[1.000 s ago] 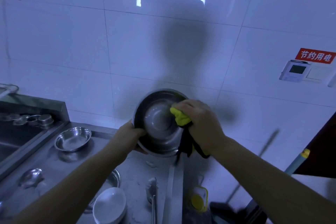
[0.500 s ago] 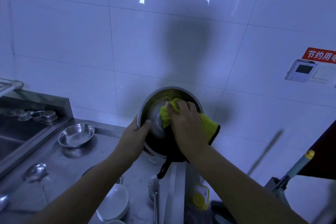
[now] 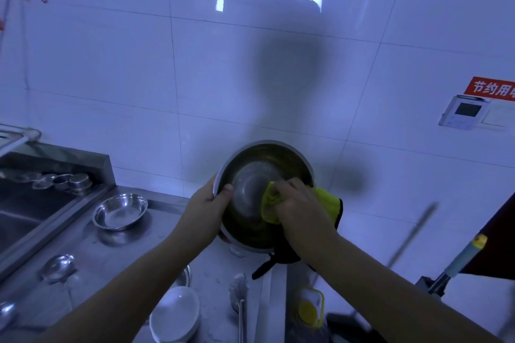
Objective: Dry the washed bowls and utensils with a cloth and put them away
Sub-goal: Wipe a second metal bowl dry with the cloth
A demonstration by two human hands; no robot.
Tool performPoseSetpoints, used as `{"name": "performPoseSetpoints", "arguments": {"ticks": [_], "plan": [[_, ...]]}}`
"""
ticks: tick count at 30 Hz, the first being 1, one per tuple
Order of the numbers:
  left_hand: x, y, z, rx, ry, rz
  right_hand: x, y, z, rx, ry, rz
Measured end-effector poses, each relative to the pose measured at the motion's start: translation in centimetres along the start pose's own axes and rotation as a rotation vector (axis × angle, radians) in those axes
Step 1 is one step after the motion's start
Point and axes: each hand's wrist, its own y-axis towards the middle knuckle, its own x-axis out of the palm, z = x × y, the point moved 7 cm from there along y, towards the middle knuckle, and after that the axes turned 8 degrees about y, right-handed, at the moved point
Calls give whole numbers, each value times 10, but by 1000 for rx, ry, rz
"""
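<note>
A large steel bowl [image 3: 250, 170] is held tilted toward me above the counter. My left hand [image 3: 207, 206] grips its left rim, thumb inside. My right hand [image 3: 302, 210] presses a bunched yellow cloth [image 3: 271, 206] with black trim against the bowl's lower right inside; part of the cloth hangs over the rim. On the steel counter [image 3: 117, 253] lie a shallow steel dish [image 3: 119, 211], a steel ladle [image 3: 57, 266], a spoon [image 3: 239, 298] and stacked white bowls [image 3: 175, 312]. Under my left forearm another steel bowl [image 3: 185, 277] shows only partly.
A sink basin [image 3: 25, 217] sits at the left with small steel cups [image 3: 69, 182] on its ledge. A bottle with a yellow cap [image 3: 309, 312] stands right of the counter edge. Mop handles [image 3: 412, 234] lean by the tiled wall at the right.
My right hand with the cloth has swept from the upper middle of the bowl's inside down to its lower right. The left hand keeps its grip on the rim.
</note>
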Motion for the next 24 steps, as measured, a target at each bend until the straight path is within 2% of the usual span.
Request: {"name": "performPoseSetpoints", "arguments": {"ticks": [6,9,13,16,18,21,24], "plan": [[19,-6,4,-22,2,-72,-14,8,16,26,-28,243],[29,-6,4,-37,21,-110,-11,13,11,-20,41,282],[37,-6,-3,-90,32,-202,-3,9,-11,-297,57,199],[32,-4,-7,-119,83,-225,-12,10,-11,-538,-62,191],[24,-1,-4,-89,131,-191,-19,13,-5,-600,-156,214],[6,4,9,-6,180,-78,-23,17,8,-519,-231,250],[-7,3,17,39,132,33,-25,12,20,-337,-160,278]]}}
